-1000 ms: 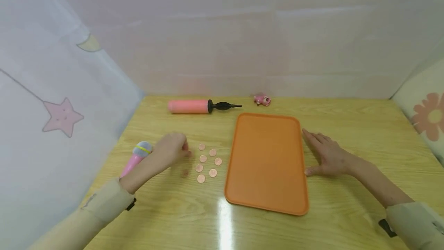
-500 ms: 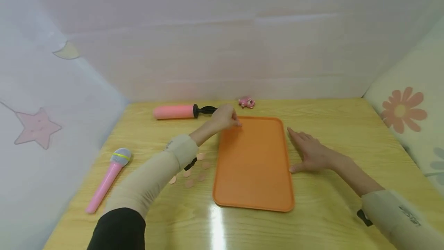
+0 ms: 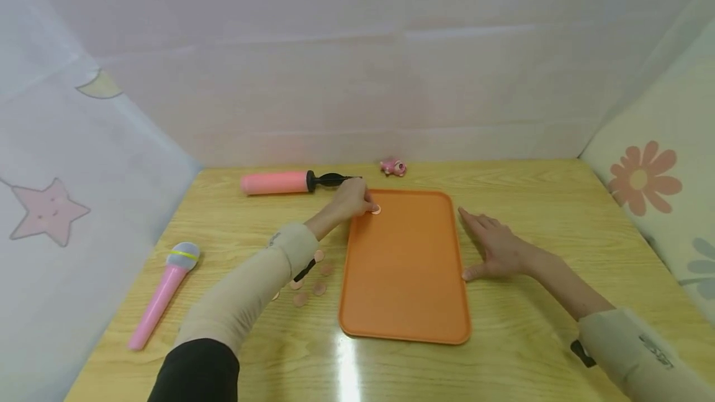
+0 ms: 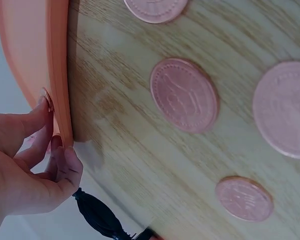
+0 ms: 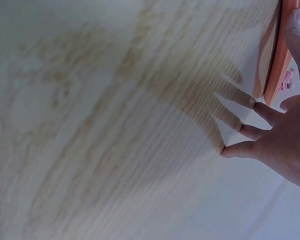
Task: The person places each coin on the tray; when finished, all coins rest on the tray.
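Observation:
My left hand (image 3: 349, 199) is over the back left corner of the orange tray (image 3: 404, 265). Between thumb and index finger it pinches a copper-coloured coin (image 4: 47, 99), held on edge just inside the rim in the left wrist view. Its other fingers curl against the tray's outer side. On the right, my right hand (image 3: 496, 252) lies with fingers spread on the tabletop, the thumb touching the tray's right edge. Several more coins (image 4: 184, 95) lie flat on the wood left of the tray, some of them hidden under the left forearm in the head view.
A pink hand pump (image 3: 276, 183) with a black nozzle lies at the back left. Right of it sits a small pink figurine (image 3: 393, 167) behind the tray. A pink toy microphone (image 3: 162, 296) rests on the left. Pale cloth (image 3: 357, 98) walls the table's back and sides.
My left hand has gone from beside the loose coins to the tray's back left corner, bringing a coin with it. My right hand has stayed at the tray's right edge. The head view has shifted slightly.

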The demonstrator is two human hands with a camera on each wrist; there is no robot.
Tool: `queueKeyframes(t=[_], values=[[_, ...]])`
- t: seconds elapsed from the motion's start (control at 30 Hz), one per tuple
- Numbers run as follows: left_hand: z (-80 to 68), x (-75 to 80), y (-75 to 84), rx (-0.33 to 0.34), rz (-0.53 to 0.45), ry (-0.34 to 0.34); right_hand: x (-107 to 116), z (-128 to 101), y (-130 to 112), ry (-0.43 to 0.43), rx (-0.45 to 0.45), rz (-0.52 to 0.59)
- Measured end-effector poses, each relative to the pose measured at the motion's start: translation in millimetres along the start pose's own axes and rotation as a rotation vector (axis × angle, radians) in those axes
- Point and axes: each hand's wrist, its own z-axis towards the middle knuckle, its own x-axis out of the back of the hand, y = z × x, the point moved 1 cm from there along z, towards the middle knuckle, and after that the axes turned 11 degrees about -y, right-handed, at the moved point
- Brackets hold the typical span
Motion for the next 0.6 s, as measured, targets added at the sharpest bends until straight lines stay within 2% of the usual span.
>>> queueKeyframes(t=[0.17, 0.27, 0.33, 0.43, 0.53, 0.6], values=[[-2.9, 1.0, -2.6, -0.034, -0.011, 0.035, 1, 2, 2, -0.004, 0.009, -0.014], [-15.1, 9.5, -8.2, -0.055, -0.014, 0.075, 1, 6, 3, 0.007, 0.025, -0.020], [-34.3, 16.6, -16.3, -0.082, 0.015, 0.114, 1, 8, 2, 0.015, 0.034, -0.019], [-78.1, 21.8, -32.1, -0.093, 0.082, 0.132, -2, 7, 1, 0.015, 0.034, -0.012], [-122.9, 13.4, -52.2, -0.108, 0.157, 0.142, -6, -3, 3, 0.004, 0.007, -0.014], [-146.3, 2.1, -67.7, -0.099, 0.191, 0.142, -7, -12, 5, 0.008, -0.003, -0.022]])
